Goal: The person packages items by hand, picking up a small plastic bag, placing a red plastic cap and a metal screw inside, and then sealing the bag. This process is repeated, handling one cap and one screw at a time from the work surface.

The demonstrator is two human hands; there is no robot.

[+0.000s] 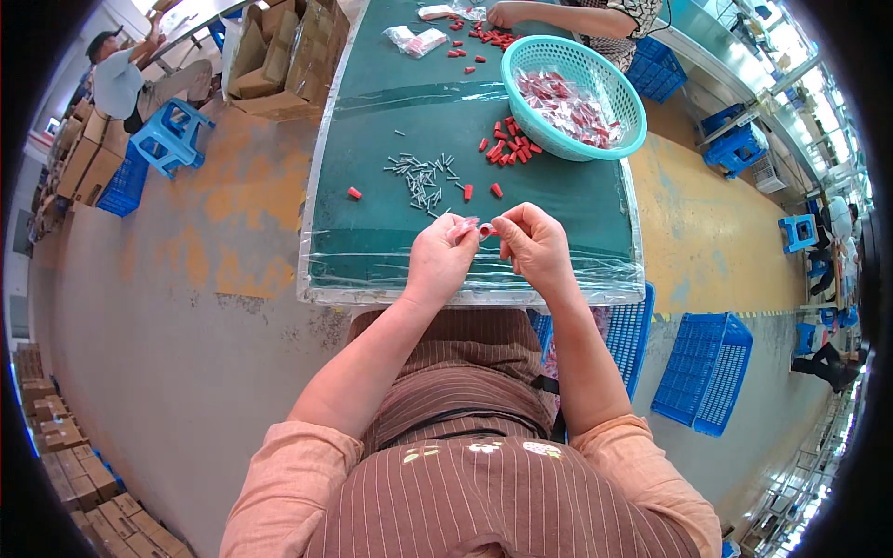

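Observation:
Near the table's front edge, my left hand (441,256) is closed, its fingers pinching a small clear plastic bag (462,228) with a pinkish tint. Close beside it my right hand (538,244) pinches a small red cap (486,231), whose dark round hole shows between the two hands. Just beyond them lie two loose red caps, one (468,192) left of the other (497,191). A scatter of thin grey screws (424,179) spreads ahead of my left hand. Farther off sits a pile of red caps (510,145).
A turquoise basket (521,107) of bagged red pieces stands at the table's right. Across the green table (372,126), another person's arm (549,15) reaches toward more red caps. Blue crates (699,367) stand right of me. A blue stool (172,137) and cardboard boxes (312,60) are at left.

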